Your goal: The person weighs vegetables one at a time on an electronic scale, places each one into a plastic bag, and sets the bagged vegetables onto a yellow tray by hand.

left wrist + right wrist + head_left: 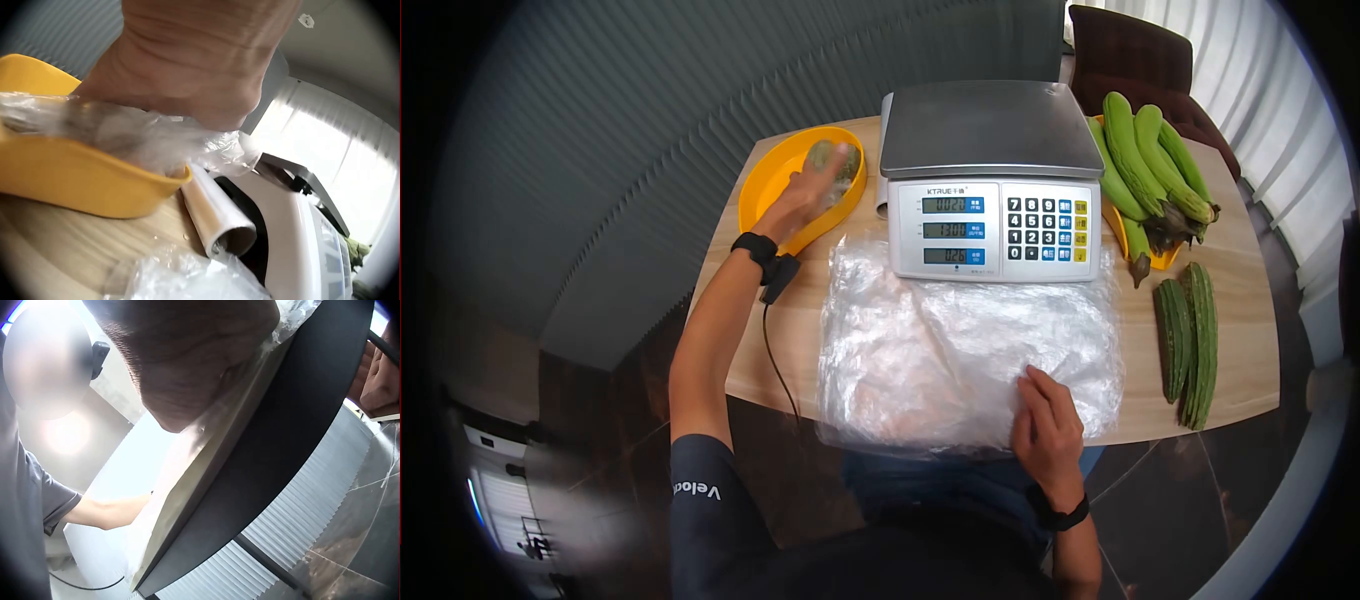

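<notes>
A wooden table [1180, 400] is carrying everything here, with a digital weighing scale [990, 180] standing at its middle, platform bare and displays lit. In front of the scale a sheet of clear plastic wrap [940, 350] is lying spread out flat, reaching to the near edge. At the right a bunch of green bananas [1150, 165] is sitting in a yellow tray, with two ridged gourds [1190, 340] lying just beside it on the bare wood. At the far left a yellow bowl [770, 180] is holding a wrapped vegetable [832, 160], greenish under its film; what kind it is cannot be told through the plastic.

Judging from this, one item looks already wrapped and set into the bowl, a fresh sheet is laid ready, and the gourds and bananas are lying unwrapped.

The left hand [805, 195] is stretching out with the arm nearly straight, fingers curling over the wrapped vegetable inside the bowl; the wrist view shows film bunching beneath the palm. The right hand [1048, 420] is resting flat, fingers straight, pressing the near corner of the wrap onto the table. A roll of wrap [215, 215] is lying between bowl and scale.
</notes>
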A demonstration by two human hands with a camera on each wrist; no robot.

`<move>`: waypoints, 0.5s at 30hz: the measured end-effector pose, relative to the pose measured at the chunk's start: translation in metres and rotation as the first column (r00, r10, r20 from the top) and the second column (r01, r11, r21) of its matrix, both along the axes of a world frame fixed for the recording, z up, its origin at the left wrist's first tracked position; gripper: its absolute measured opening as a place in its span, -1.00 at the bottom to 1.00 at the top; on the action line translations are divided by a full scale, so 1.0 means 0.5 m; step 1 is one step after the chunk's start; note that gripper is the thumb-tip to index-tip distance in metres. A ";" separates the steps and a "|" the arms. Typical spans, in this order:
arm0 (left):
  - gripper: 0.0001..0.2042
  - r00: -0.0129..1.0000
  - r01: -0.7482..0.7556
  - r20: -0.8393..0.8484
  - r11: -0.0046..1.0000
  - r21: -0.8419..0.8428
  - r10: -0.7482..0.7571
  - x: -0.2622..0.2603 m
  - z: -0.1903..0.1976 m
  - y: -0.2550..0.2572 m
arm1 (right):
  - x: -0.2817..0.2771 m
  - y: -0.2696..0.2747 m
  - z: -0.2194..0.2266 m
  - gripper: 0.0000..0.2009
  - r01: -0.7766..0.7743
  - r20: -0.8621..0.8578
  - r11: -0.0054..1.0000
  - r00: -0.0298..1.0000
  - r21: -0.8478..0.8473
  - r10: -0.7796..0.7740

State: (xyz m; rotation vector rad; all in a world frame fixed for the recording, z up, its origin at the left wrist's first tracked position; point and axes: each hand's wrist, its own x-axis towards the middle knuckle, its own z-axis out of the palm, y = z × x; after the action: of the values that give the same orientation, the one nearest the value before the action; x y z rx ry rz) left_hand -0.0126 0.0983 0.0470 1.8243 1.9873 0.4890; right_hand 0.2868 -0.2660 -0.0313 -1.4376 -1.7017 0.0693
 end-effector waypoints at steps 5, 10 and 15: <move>0.02 0.911 0.026 -0.412 0.996 0.090 0.014 0.007 -0.094 0.007 | 0.012 -0.003 0.012 -0.64 -0.041 -0.034 0.999 0.999 -0.006 0.041; 0.10 0.946 0.007 -0.319 0.982 0.190 0.055 -0.009 -0.118 0.021 | 0.038 -0.012 0.014 -0.63 -0.168 -0.215 0.985 0.961 0.043 0.174; 0.05 0.975 0.014 -0.220 0.977 0.215 0.034 -0.009 -0.110 0.009 | 0.122 -0.056 0.139 -0.57 -0.078 -0.069 0.997 0.994 0.011 0.079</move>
State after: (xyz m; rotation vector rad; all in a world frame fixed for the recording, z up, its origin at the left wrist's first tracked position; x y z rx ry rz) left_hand -0.0170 0.1029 -0.0081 2.0815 2.1632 0.5429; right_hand 0.3476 -0.2943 0.0384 -1.3468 -1.6991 0.1536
